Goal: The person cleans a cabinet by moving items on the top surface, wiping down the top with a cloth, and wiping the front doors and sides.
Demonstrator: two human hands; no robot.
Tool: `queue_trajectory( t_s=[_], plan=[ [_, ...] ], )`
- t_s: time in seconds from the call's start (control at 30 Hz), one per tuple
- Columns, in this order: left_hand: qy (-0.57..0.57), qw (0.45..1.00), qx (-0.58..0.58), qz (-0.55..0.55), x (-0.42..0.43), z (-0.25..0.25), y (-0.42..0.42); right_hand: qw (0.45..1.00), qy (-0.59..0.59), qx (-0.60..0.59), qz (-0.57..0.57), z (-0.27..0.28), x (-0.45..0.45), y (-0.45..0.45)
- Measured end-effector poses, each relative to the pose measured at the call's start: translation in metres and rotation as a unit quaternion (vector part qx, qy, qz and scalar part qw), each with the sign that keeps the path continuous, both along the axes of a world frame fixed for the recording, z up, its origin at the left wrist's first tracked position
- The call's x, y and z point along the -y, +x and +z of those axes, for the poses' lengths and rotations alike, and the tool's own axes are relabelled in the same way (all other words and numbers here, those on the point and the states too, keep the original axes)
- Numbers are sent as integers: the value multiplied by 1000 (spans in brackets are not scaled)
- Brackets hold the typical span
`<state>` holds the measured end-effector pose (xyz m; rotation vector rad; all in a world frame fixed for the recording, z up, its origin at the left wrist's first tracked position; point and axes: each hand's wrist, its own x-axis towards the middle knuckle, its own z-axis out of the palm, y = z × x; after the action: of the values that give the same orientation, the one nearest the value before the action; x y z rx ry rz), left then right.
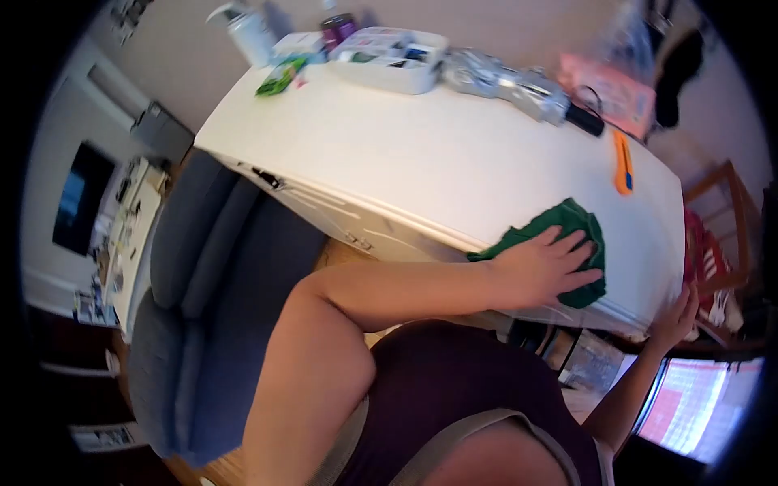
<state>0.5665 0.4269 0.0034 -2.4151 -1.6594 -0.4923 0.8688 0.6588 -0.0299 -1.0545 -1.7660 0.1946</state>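
Observation:
My left hand (545,271) lies flat with spread fingers on a crumpled green cloth (567,220), pressing it against the white cabinet top (389,150) near its front edge. Some of the cloth is hidden under the palm. At the cabinet's right end, my right hand (675,318) rests by the corner with its fingers stretched out; what its palm touches cannot be made out. Beyond the cloth lies an orange utility knife (622,164).
Along the back edge stand a white pump bottle (247,34), a purple bottle (338,32), a white bin (389,71) with small items, a folded silver umbrella (510,87) and a pink pack (608,89). A green packet (281,77) lies nearby. Left is a dark blue sofa (194,267).

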Motion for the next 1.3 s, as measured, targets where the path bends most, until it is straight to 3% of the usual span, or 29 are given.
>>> queue_trajectory(
  t_s=[0.07, 0.27, 0.43, 0.57, 0.67, 0.7, 0.8, 0.9, 0.93, 1.0, 1.13, 1.3],
  plan=[
    [15, 999, 7, 42, 36, -5, -38, 998, -58, -40, -1, 18, 29, -36],
    [54, 967, 20, 248, 136, -15, -152, 992, 53, 12, 112, 31, 86, -137],
    [255, 875, 57, 407, 207, -51, -240, 976, 71, 68, 197, 36, 143, -219],
    [336, 785, 137, 502, 245, -71, -295, 958, 85, 89, 259, 44, 188, -272],
    [383, 736, 205, 520, 235, -85, -294, 945, 98, 105, 296, 44, 205, -305],
    [388, 728, 282, 490, 232, -87, -281, 942, 99, 115, 299, 42, 210, -315],
    [419, 719, 337, 439, 212, -122, -256, 929, 124, 184, 298, 36, 223, -342],
    [420, 702, 356, 452, 215, -111, -264, 932, 124, 202, 275, 34, 224, -346],
    [423, 673, 376, 476, 220, -100, -273, 933, 116, 204, 274, 33, 224, -345],
    [421, 613, 415, 524, 234, -77, -309, 935, 106, 205, 269, 35, 226, -345],
    [465, 543, 443, 542, 272, -77, -394, 939, 107, 203, 256, 32, 226, -347],
    [559, 425, 617, 356, 337, -111, -508, 945, 80, 198, 250, 33, 227, -349]
  ],
)
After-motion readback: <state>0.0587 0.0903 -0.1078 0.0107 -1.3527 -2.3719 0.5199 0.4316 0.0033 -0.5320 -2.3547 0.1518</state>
